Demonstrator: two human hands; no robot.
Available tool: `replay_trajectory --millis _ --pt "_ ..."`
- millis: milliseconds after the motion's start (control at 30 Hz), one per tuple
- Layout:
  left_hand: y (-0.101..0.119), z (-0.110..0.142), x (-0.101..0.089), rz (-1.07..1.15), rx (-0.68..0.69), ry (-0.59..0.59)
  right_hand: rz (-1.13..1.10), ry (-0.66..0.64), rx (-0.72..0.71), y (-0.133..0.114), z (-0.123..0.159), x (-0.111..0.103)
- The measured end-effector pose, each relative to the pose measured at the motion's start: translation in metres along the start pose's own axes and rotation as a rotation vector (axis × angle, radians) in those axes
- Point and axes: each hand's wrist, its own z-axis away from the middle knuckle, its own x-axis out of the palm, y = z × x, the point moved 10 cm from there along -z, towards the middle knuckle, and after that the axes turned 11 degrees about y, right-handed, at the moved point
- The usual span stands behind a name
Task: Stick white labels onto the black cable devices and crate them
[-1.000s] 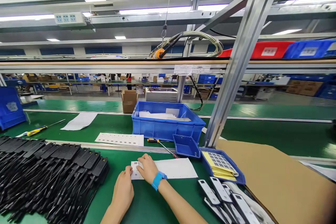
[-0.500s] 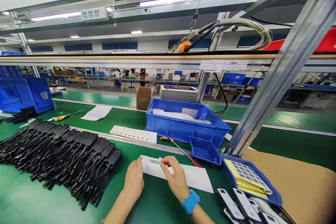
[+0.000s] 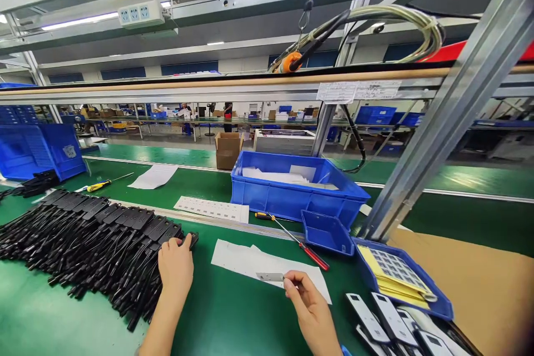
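A worker's right hand (image 3: 311, 308) pinches a loose label (image 3: 269, 277) over a white sheet (image 3: 233, 257); the left hand (image 3: 176, 267) touches the end black box (image 3: 194, 240), grip unclear; white-faced boxes (image 3: 390, 317) appear done, the black row (image 3: 100, 253) apparently awaiting labels.

L hand (image 3: 176, 267) touching the end black box (image 3: 194, 240) of a cabled pile (image 3: 133, 219). R hand (image 3: 312, 308) pinching a small label (image 3: 271, 277) above white paper (image 3: 237, 258); screwdriver (image 3: 314, 257) & blue bin (image 3: 267, 194) beyond R hand, white-faced gadgets (image 3: 366, 317) to its R.
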Motion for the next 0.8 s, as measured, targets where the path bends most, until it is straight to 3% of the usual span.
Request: replay_trajectory --millis 100,200,267,333,400,467,567,667,800 --pt "0.009 -0.002 -0.011 0.176 -0.037 0.055 -0.057 -0.02 0.028 0.0 0.0 -0.001" --pt "0.028 0.002 -0.017 0.652 -0.112 0.048 -0.121 -0.024 0.053 -0.001 -0.002 -0.004" --pt "0.049 0.015 0.001 1.034 -0.25 -0.172 -0.151 -0.034 0.062 -0.002 -0.002 -0.005" --pt "0.079 0.042 0.026 1.369 -0.48 -0.51 -0.177 -0.042 0.074 -0.003 -0.002 -0.005" --pt "0.108 0.073 0.041 1.573 -0.687 -0.788 -0.2 -0.048 0.094 -0.003 -0.003 -0.006" --pt "0.129 0.097 0.047 1.672 -0.809 -0.956 -0.216 -0.054 0.112 -0.004 -0.003 -0.007" --pt "0.149 0.12 0.045 1.705 -0.804 -1.127 -0.209 -0.06 0.114 -0.007 -0.004 -0.01" --pt "0.159 0.127 0.038 1.664 -0.653 -1.189 -0.211 -0.063 0.115 -0.012 -0.005 -0.013" --pt "0.166 0.134 0.033 1.655 -0.596 -1.264 -0.232 -0.098 0.154 -0.016 -0.006 -0.014"
